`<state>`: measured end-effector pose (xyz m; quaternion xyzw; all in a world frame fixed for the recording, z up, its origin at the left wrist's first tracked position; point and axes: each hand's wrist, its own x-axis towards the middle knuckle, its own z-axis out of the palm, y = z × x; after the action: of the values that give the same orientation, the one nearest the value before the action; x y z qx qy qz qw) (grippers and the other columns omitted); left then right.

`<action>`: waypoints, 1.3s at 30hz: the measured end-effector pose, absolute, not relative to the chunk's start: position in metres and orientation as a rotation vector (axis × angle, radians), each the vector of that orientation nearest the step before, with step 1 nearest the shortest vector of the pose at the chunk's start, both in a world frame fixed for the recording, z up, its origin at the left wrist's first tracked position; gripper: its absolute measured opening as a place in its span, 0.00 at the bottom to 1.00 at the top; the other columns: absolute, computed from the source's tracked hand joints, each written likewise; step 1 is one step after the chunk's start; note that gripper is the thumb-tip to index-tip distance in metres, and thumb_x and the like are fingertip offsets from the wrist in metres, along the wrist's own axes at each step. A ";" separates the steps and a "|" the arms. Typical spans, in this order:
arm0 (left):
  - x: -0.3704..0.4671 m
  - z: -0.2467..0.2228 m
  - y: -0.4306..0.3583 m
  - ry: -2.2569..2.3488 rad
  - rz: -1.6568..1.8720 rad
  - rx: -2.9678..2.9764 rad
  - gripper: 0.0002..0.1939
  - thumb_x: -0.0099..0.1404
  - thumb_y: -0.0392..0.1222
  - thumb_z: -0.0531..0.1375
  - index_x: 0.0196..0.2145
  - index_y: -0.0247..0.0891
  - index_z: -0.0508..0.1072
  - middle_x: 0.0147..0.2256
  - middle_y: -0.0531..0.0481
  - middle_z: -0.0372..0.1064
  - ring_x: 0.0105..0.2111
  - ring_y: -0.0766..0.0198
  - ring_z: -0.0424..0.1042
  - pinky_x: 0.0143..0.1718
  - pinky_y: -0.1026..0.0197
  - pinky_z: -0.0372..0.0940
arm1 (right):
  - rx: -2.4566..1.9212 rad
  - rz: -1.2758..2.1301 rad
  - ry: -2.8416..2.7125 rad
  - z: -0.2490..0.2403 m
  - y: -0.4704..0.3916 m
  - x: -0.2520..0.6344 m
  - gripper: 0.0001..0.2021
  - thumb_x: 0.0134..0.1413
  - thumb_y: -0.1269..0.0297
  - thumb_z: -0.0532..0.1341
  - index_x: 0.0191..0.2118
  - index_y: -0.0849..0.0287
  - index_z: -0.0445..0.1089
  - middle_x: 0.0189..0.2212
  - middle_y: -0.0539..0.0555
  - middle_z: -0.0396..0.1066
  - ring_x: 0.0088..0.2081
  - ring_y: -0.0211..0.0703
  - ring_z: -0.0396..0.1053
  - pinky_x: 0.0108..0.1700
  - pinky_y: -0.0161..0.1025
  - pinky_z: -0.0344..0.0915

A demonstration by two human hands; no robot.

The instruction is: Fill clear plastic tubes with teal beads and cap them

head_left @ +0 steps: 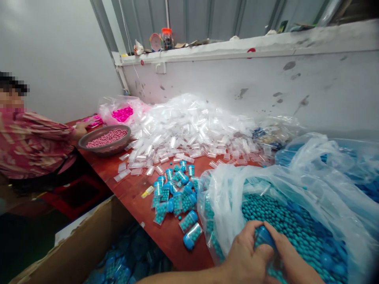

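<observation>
Red-brown tabletop [170, 238]; left hand [244, 254], right hand [291, 254] both grip clear plastic vial [275, 263], round turquoise beads [274, 273] inside. Looks like capping; next needs blue cap [263, 236] fully seated.

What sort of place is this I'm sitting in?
Probably a small workshop: a large heap of clear tubes covers part of the red table, near an open bag of teal beads and several blue-capped containers.

Tubes [177, 203] lie left of the bead bag [225, 205]
</observation>
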<state>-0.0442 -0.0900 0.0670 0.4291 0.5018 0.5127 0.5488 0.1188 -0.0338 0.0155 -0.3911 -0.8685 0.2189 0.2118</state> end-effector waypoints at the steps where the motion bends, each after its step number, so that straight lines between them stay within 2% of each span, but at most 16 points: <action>1: -0.050 0.066 -0.092 1.208 1.217 0.998 0.16 0.55 0.36 0.54 0.43 0.37 0.67 0.26 0.55 0.58 0.26 0.69 0.56 0.31 0.66 0.56 | -1.084 0.565 -2.428 0.015 -0.037 0.111 0.34 0.35 0.64 0.62 0.55 0.53 0.58 0.46 0.58 0.68 0.45 0.56 0.68 0.35 0.41 0.71; 6: -0.073 0.046 -0.103 1.166 1.235 0.787 0.14 0.55 0.40 0.56 0.40 0.36 0.65 0.19 0.60 0.50 0.19 0.72 0.48 0.21 0.68 0.48 | -1.094 0.540 -2.456 0.007 -0.052 0.073 0.30 0.35 0.65 0.61 0.51 0.52 0.61 0.38 0.57 0.71 0.35 0.54 0.71 0.28 0.40 0.70; 9: -0.084 0.033 -0.109 1.174 1.281 0.724 0.13 0.54 0.43 0.58 0.38 0.37 0.65 0.20 0.59 0.52 0.21 0.72 0.51 0.23 0.68 0.49 | -1.042 0.604 -2.459 0.004 -0.061 0.053 0.29 0.36 0.63 0.61 0.52 0.51 0.61 0.37 0.58 0.70 0.32 0.53 0.71 0.27 0.40 0.69; 12: -0.093 0.027 -0.114 1.287 1.351 0.749 0.09 0.54 0.42 0.57 0.34 0.37 0.66 0.24 0.55 0.58 0.26 0.68 0.57 0.28 0.67 0.54 | -0.983 0.646 -2.482 0.006 -0.069 0.033 0.30 0.36 0.63 0.61 0.52 0.53 0.61 0.36 0.59 0.69 0.30 0.52 0.71 0.25 0.39 0.67; 17: -0.119 0.029 -0.129 1.431 1.410 0.873 0.08 0.60 0.43 0.52 0.36 0.39 0.66 0.32 0.51 0.67 0.34 0.63 0.65 0.37 0.64 0.58 | -0.849 0.802 -2.528 0.021 -0.079 -0.008 0.33 0.39 0.63 0.61 0.55 0.61 0.55 0.41 0.62 0.67 0.37 0.51 0.69 0.33 0.41 0.68; 21: -0.171 0.035 -0.139 1.726 1.299 0.958 0.13 0.61 0.45 0.51 0.42 0.40 0.67 0.34 0.50 0.70 0.34 0.60 0.67 0.37 0.62 0.60 | -0.822 0.905 -2.633 0.035 -0.077 -0.047 0.32 0.46 0.64 0.59 0.58 0.62 0.50 0.48 0.62 0.64 0.42 0.48 0.68 0.38 0.39 0.66; 23: -0.207 0.035 -0.142 2.032 1.199 1.014 0.17 0.60 0.46 0.51 0.46 0.40 0.66 0.33 0.50 0.71 0.33 0.58 0.68 0.35 0.61 0.60 | -0.831 0.835 -2.776 0.038 -0.073 -0.066 0.21 0.51 0.64 0.56 0.52 0.61 0.58 0.42 0.58 0.69 0.38 0.47 0.69 0.36 0.38 0.64; 25: -0.242 0.032 -0.145 2.335 1.078 1.058 0.19 0.62 0.46 0.49 0.49 0.40 0.65 0.36 0.47 0.72 0.35 0.55 0.69 0.36 0.59 0.60 | -0.824 0.654 -2.940 0.035 -0.070 -0.085 0.08 0.55 0.68 0.53 0.40 0.59 0.67 0.31 0.53 0.72 0.32 0.44 0.70 0.32 0.36 0.62; 27: -0.271 0.026 -0.146 2.583 0.922 1.047 0.20 0.63 0.46 0.47 0.51 0.40 0.64 0.41 0.44 0.71 0.38 0.53 0.70 0.38 0.57 0.59 | -0.753 0.400 -3.061 0.027 -0.070 -0.101 0.08 0.55 0.72 0.52 0.31 0.58 0.67 0.27 0.52 0.71 0.30 0.43 0.68 0.29 0.35 0.59; 31: -0.305 0.006 -0.146 2.783 0.658 0.981 0.20 0.64 0.46 0.46 0.52 0.41 0.63 0.44 0.42 0.71 0.39 0.51 0.70 0.36 0.57 0.60 | -0.638 0.020 -3.108 0.003 -0.079 -0.123 0.09 0.51 0.78 0.54 0.28 0.59 0.67 0.27 0.55 0.69 0.32 0.47 0.66 0.29 0.39 0.57; 35: -0.317 -0.016 -0.144 2.771 0.612 1.035 0.19 0.64 0.45 0.46 0.51 0.41 0.63 0.43 0.43 0.71 0.40 0.53 0.70 0.37 0.59 0.60 | -0.686 -0.110 -3.079 -0.016 -0.089 -0.131 0.10 0.50 0.80 0.52 0.28 0.60 0.66 0.26 0.57 0.68 0.31 0.48 0.65 0.31 0.42 0.57; 39: -0.325 -0.036 -0.145 2.763 0.717 1.050 0.20 0.64 0.42 0.48 0.52 0.37 0.61 0.45 0.43 0.70 0.41 0.55 0.70 0.40 0.58 0.61 | -0.790 -0.120 -3.052 -0.028 -0.094 -0.136 0.10 0.49 0.81 0.52 0.28 0.60 0.66 0.27 0.57 0.68 0.31 0.49 0.64 0.34 0.45 0.58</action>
<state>-0.3247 -0.1445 -0.0357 0.3448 0.9073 0.2354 0.0503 -0.1355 -0.0937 -0.0277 -0.2504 -0.9674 -0.0381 -0.0068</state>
